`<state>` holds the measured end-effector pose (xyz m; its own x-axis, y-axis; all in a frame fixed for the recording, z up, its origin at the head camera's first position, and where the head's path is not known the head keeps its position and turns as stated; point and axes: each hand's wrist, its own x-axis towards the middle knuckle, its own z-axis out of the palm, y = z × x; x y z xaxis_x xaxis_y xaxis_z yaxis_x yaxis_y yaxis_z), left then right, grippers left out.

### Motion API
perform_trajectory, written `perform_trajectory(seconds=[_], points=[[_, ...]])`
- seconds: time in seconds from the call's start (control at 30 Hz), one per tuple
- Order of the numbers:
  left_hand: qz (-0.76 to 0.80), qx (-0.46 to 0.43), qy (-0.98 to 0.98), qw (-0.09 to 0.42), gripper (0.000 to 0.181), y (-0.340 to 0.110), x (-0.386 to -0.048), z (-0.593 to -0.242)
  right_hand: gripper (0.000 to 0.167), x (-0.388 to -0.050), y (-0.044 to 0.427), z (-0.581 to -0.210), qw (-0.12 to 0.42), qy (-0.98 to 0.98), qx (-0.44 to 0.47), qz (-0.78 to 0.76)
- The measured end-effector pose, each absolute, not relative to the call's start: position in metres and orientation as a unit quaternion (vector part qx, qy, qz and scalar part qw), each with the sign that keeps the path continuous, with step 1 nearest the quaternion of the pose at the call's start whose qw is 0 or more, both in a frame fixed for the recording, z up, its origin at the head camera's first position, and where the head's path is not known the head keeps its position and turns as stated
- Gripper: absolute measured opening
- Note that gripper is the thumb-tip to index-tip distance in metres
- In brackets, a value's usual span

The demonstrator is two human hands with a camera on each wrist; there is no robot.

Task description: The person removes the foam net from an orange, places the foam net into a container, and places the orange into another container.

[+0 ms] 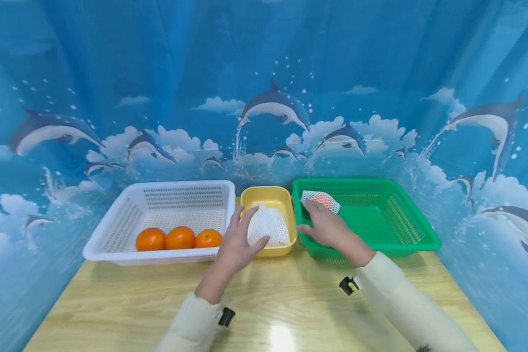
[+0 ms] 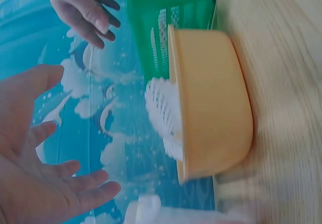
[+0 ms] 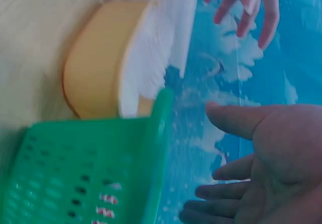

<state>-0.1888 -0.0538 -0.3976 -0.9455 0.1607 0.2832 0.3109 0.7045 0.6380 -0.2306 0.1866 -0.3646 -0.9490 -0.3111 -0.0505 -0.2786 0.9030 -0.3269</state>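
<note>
My left hand (image 1: 238, 244) hovers between the white basket and the yellow box (image 1: 270, 251), fingers spread and holding nothing. White foam nets (image 1: 268, 227) lie in that box, and in the left wrist view they stick up past its rim. My right hand (image 1: 327, 226) is over the left side of the green basket (image 1: 405, 247), with its palm bare in the right wrist view. Just beyond its fingers, an orange in a white foam net (image 1: 321, 200) lies inside the green basket. Three bare oranges (image 1: 180, 238) sit in a row along the near side of the white basket (image 1: 107, 255).
The three containers stand side by side on a light wooden table (image 1: 290, 298). A blue curtain (image 1: 255, 58) printed with dolphins hangs behind and on both sides. Black clips (image 1: 348, 285) show by the sleeves.
</note>
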Motion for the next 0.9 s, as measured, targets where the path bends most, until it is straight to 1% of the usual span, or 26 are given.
perform_trajectory(seconds=[0.17,0.33,0.47,0.63,0.77,0.9], points=[[-0.346,-0.142,-0.924,0.084,0.07,-0.038,-0.19,-0.4,0.083,-0.245,0.201,-0.357,0.094,0.972,-0.116,-0.18],[-0.337,-0.162,-0.925,0.07,0.071,-0.022,-0.194,-0.401,0.084,-0.259,0.207,-0.348,0.113,0.978,-0.09,-0.152],[-0.342,-0.179,-0.92,0.06,0.072,-0.01,-0.196,-0.403,0.082,-0.273,0.209,-0.345,0.121,0.981,-0.083,-0.127],[-0.346,-0.196,-0.916,0.049,0.073,0.002,-0.196,-0.406,0.079,-0.294,0.216,-0.349,0.149,0.979,-0.071,-0.116],[-0.338,-0.209,-0.917,0.046,0.074,0.012,-0.197,-0.408,0.075,-0.304,0.22,-0.348,0.168,0.977,-0.068,-0.114],[-0.316,-0.216,-0.923,0.042,0.074,0.021,-0.198,-0.408,0.075,-0.314,0.222,-0.345,0.195,0.972,-0.063,-0.113]])
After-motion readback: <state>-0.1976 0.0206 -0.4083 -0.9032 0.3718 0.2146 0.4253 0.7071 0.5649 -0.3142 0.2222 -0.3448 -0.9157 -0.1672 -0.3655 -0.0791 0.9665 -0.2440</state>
